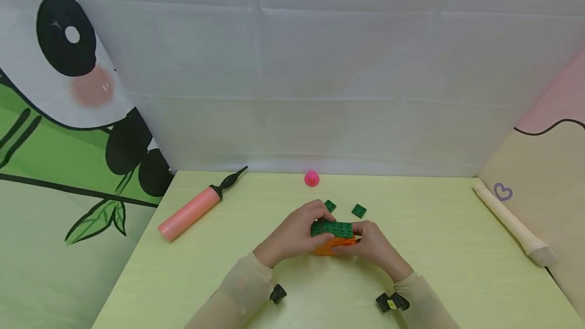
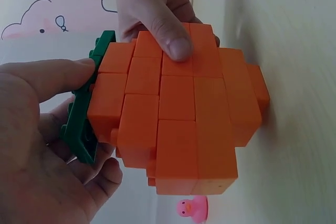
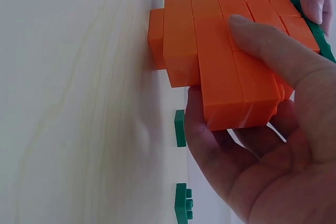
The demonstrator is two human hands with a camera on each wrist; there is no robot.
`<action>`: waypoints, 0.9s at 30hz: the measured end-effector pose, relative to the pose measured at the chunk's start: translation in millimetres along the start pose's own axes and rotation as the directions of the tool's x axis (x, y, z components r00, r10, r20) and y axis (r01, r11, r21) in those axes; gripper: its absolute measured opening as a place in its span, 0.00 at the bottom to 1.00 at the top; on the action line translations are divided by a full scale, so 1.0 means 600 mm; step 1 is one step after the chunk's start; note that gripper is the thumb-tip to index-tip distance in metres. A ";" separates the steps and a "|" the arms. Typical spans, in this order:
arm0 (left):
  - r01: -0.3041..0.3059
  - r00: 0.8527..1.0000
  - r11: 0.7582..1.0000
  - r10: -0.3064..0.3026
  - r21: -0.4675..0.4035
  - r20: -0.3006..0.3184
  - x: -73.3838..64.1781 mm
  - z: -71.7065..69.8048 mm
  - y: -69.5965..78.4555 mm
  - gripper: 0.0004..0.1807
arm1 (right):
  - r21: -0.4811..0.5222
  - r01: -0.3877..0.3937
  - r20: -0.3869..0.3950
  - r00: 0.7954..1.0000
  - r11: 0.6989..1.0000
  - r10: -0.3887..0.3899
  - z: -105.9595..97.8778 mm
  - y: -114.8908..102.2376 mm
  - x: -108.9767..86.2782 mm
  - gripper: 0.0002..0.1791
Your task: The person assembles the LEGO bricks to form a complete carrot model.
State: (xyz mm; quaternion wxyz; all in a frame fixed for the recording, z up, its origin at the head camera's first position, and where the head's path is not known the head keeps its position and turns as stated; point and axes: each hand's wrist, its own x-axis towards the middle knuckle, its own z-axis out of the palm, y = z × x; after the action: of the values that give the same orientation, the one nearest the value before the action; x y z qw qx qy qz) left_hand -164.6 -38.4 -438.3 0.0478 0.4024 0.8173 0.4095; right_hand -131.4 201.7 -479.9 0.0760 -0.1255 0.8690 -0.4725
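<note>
An orange stack of toy building blocks stands on the table in front of me, wider in its middle layers and narrow at the bottom. Green studded bricks lie along its top; in the left wrist view they look slightly tilted against the orange layer. My left hand pinches the green bricks between thumb and fingers. From the other side, my right hand grips the orange stack, its thumb pressed on the side wall. Two loose green bricks, a left one and a right one, lie just behind.
A pink rubber duck sits by the table's back edge. At left lies a pink hand pump with a black nozzle. A pale rolled tube runs along the right edge. White cloth hangs behind.
</note>
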 end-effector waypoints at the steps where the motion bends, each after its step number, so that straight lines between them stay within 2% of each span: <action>1: 0.008 1.000 1.000 -0.008 0.000 0.004 0.000 0.000 0.001 0.11 | 0.000 -0.001 0.000 1.000 1.000 0.001 0.000 0.000 0.000 0.14; 7: 0.051 0.999 0.999 -0.051 -0.014 0.011 -0.003 -0.001 0.002 0.12 | -0.004 -0.010 0.005 1.000 1.000 0.010 0.002 -0.001 0.000 0.14; 19: 0.068 0.998 0.991 -0.069 -0.113 -0.004 -0.007 -0.001 -0.008 0.13 | 0.003 -0.010 -0.002 1.000 1.000 0.010 0.005 -0.005 -0.001 0.14; 27: 0.068 0.997 0.987 -0.071 -0.144 -0.018 -0.011 0.000 -0.014 0.13 | 0.000 -0.010 -0.001 1.000 1.000 0.010 0.007 -0.007 -0.001 0.14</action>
State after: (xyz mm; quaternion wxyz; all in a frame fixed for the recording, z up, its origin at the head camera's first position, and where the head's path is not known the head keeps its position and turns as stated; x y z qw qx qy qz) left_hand -165.2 -46.0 -446.3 0.0815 0.3646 0.7999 0.4697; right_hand -129.3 196.2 -479.0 0.0777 -0.1210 0.8697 -0.4722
